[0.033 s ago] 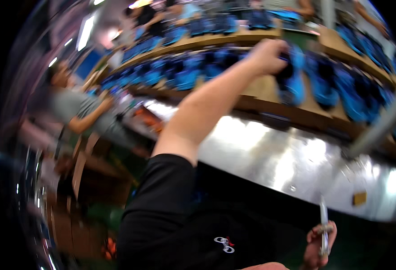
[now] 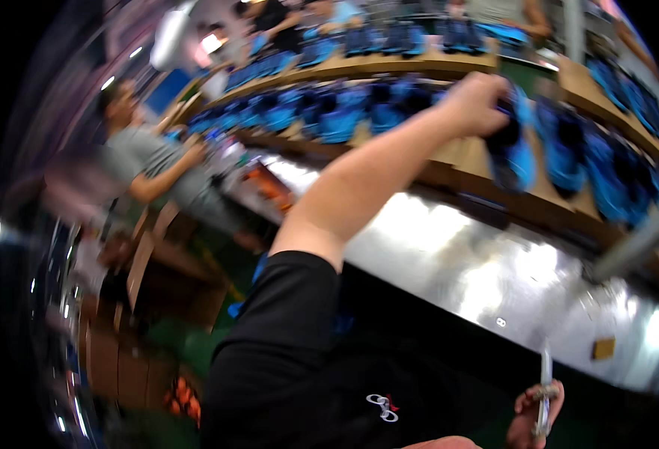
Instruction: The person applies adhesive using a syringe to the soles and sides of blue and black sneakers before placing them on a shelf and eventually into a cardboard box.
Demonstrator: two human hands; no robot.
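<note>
My left arm stretches up and across to a row of blue and dark shoes. At its end my left hand (image 2: 480, 105) is closed on the top of one blue shoe (image 2: 522, 159), whose toe points down toward me at the edge of the tan shelf (image 2: 468, 156). Low on the right, close to my body, my right hand (image 2: 537, 419) is wrapped around a slim whitish tool (image 2: 545, 368) with its narrow end up. Blur hides the tool's exact kind. More blue shoes (image 2: 561, 153) stand just right of the held one.
A shiny metal table (image 2: 438, 251) lies below the shelf, with a small yellowish block (image 2: 603, 349) on it. A grey pole (image 2: 636, 241) slants at the right. A person in grey (image 2: 157, 161) stands at left near cardboard boxes (image 2: 172, 280); others are behind the shelves.
The whole view has shifted, so things sit slightly farther right and lower. My left hand keeps its grasp on the shoe, and the right hand still holds the tool.
</note>
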